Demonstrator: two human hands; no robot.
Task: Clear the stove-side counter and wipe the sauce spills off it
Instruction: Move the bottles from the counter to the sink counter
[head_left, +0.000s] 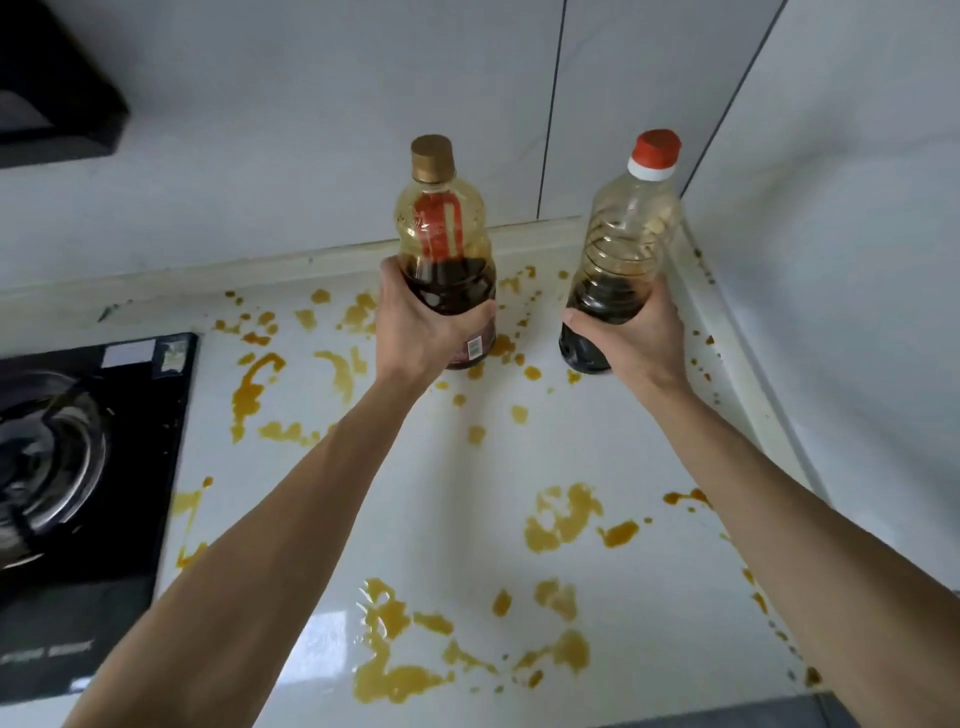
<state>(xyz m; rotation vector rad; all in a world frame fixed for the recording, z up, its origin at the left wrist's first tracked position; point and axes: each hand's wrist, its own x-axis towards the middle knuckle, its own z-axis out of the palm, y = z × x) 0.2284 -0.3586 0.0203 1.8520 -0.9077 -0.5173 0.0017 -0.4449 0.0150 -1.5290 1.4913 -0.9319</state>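
Note:
Two plastic sauce bottles stand upright near the back of the white counter (447, 493), each about a third full of dark liquid. My left hand (415, 327) wraps the lower body of the gold-capped bottle (441, 218), which has a red label. My right hand (634, 338) grips the lower body of the red-capped bottle (631, 228). I cannot tell whether the bottles' bases touch the counter. Orange-yellow sauce spills (558, 519) lie scattered over the whole counter, with large smears near the front (387, 670) and beside the stove (254, 389).
A black glass gas stove (78, 467) with a burner fills the left side. A black range hood (52, 88) hangs at the top left. White tiled walls close the counter at the back and right, meeting in a corner behind the red-capped bottle.

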